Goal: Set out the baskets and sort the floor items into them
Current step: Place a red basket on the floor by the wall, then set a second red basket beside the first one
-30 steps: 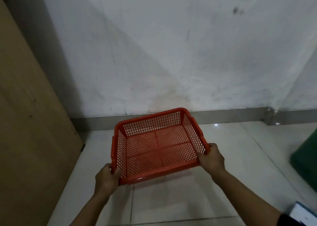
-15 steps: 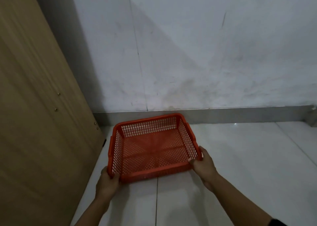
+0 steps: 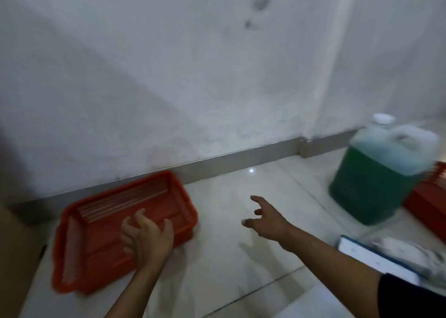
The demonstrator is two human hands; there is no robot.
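An orange mesh basket lies on the tiled floor in the left corner, close to the wall's skirting. My left hand hovers over its near right side with fingers spread and holds nothing. My right hand is out over bare floor to the right of the basket, fingers apart and empty. A further orange basket shows at the right edge behind the jug. The picture is motion-blurred.
A large jug of green liquid with a white cap stands on the floor at right. A white and blue flat item with crumpled white material on it lies at lower right. A wooden panel borders the left.
Both hands have let go of the orange basket, which now rests on the floor. The view has swung right, bringing the green jug and a second basket into sight.
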